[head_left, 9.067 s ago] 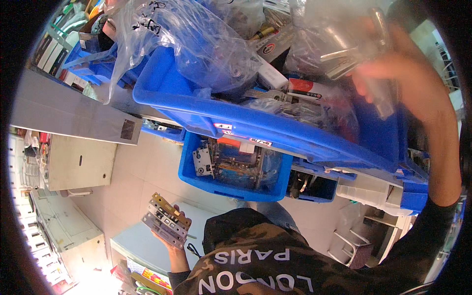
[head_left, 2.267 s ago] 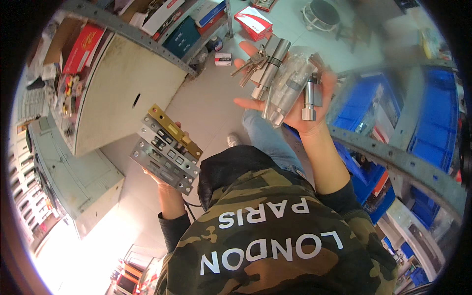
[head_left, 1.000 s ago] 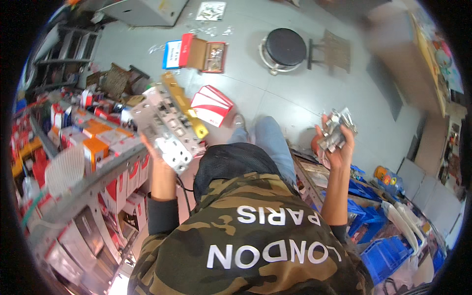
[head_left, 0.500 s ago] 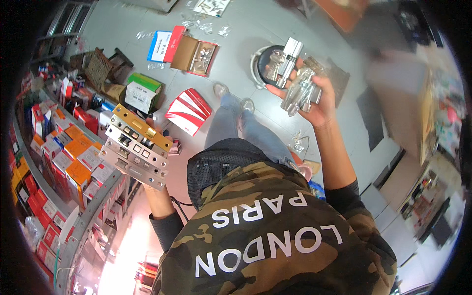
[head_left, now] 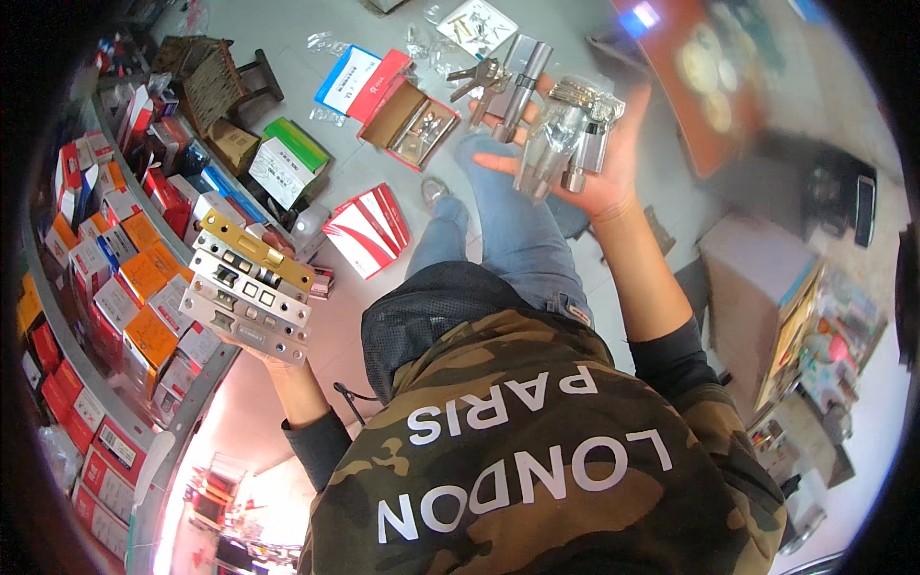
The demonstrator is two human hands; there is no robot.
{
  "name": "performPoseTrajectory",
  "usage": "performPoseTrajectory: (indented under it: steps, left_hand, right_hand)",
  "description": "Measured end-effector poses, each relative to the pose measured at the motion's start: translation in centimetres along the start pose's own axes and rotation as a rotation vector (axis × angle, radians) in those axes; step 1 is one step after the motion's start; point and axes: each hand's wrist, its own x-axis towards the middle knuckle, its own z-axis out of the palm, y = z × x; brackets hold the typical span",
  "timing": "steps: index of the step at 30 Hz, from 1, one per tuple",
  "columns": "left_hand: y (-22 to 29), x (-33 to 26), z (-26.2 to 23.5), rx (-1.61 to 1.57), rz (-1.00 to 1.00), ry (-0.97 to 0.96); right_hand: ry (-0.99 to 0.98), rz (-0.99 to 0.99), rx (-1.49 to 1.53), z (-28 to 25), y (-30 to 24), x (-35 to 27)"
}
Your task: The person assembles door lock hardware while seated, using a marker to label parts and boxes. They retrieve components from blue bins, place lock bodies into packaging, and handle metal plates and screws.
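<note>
My left hand (head_left: 278, 362) grips a stack of mortise lock cases (head_left: 251, 291) from below. Their faceplates are brass-coloured and silver, and most of the fingers are hidden behind them. On the upturned palm of my right hand (head_left: 616, 182) rest metal lock cylinders and keys, the fingers partly curled around them. One silver lock cylinder (head_left: 523, 88) leans across the fingers beside a bunch of loose keys (head_left: 479, 77). A clear plastic bag (head_left: 551, 144) with more keys and a cylinder lies nearer the wrist. The two hands are well apart.
Shelves of small boxes (head_left: 120, 302) curve along the left. On the floor stand an opened red box (head_left: 410, 125), a green-and-white box (head_left: 290, 163), red-and-white boxes (head_left: 369, 230) and a white tray of small parts (head_left: 476, 27). A brown table (head_left: 695, 105) is at far right.
The view has shifted and my leg has stepped forward, covering much of the round black stool. My right hand has moved farther forward, and its keys now show. Both hands keep their hold.
</note>
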Motion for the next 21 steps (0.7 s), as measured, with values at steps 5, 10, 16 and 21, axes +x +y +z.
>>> performPoseTrajectory:
  steps: [5, 10, 16, 21]
  left_hand:
    - [-0.6, 0.4, -1.7, 0.018, 0.169, -0.032]
    - [-2.1, 2.2, -3.9, -0.175, 0.202, 0.129]
    - [-9.5, 6.7, -6.7, -0.253, 0.342, 0.558]
    - [-14.2, 11.4, -19.2, -0.175, 0.278, 0.491]
  right_hand:
    - [0.189, 0.144, -0.1, -0.7, -1.9, 5.7]
    - [0.163, 0.451, -0.278, -4.3, -5.2, 12.1]
    - [0.479, 0.616, -0.603, -15.2, -9.3, 17.4]
    - [0.796, 0.727, -1.127, -34.4, -11.8, 18.5]
